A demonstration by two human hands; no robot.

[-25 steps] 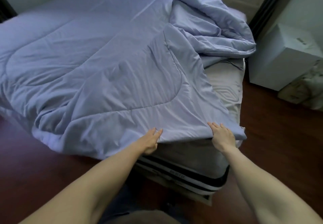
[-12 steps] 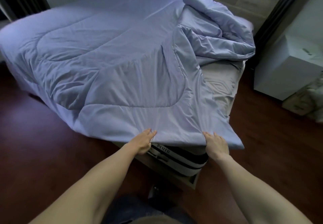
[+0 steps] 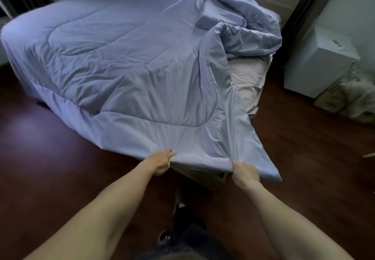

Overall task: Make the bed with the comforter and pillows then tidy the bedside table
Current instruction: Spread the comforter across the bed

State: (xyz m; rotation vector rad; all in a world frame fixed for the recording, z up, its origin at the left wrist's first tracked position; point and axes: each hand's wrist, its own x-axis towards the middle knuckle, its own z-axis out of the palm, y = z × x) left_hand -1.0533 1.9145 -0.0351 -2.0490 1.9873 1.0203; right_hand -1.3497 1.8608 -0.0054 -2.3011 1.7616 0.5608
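Note:
A lavender comforter (image 3: 125, 62) covers most of the bed, smooth on the left and bunched in a heap (image 3: 249, 26) at the far right. Its near edge hangs past the bed's foot corner. My left hand (image 3: 161, 162) pinches that edge from below, and my right hand (image 3: 244, 173) grips it further right, near the loose corner (image 3: 269, 175). A strip of beige sheet (image 3: 246, 77) shows bare on the bed's right side. A small lavender pillow (image 3: 206, 21) lies among the folds near the heap.
A white box-like cabinet (image 3: 318, 60) stands right of the bed, with pale bags (image 3: 349, 97) on the floor beside it. Dark wood floor (image 3: 50, 158) surrounds the bed. A dark curtain (image 3: 300, 5) hangs by the window. My feet (image 3: 178, 209) are below the bed corner.
Both hands have pulled the comforter's edge toward me, out past the foot of the bed, so it hides the mattress side. The view has backed away from the bed.

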